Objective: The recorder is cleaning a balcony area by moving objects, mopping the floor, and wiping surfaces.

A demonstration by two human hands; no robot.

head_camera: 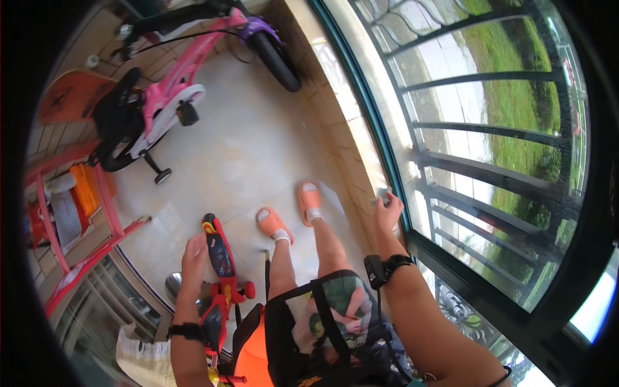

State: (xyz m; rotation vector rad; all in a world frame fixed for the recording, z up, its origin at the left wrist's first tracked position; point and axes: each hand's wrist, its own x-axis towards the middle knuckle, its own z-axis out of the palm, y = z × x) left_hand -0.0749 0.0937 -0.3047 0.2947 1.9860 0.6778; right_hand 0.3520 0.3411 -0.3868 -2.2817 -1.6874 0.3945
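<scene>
My right hand (388, 211) is raised by the tiled window ledge, its fingers pinched on a small, pale, translucent item (382, 194) that I cannot identify. Beside it runs the green window frame (382, 140). My left hand (194, 251) hangs over the floor, left of a red kick scooter (223, 256); its fingers are blurred and I see nothing held in them. Each forearm wears a black strap, the right one with a small black device (376, 272). Below, my feet are in orange slides (273, 223) on the tiled floor.
A pink and white children's bicycle (167, 104) with a black tyre and training wheel stands at the upper left. A red rack (104, 203) holding bags is at the left. Metal bars (483, 130) cover the window at the right, with grass outside. An orange object (251, 350) lies near my body.
</scene>
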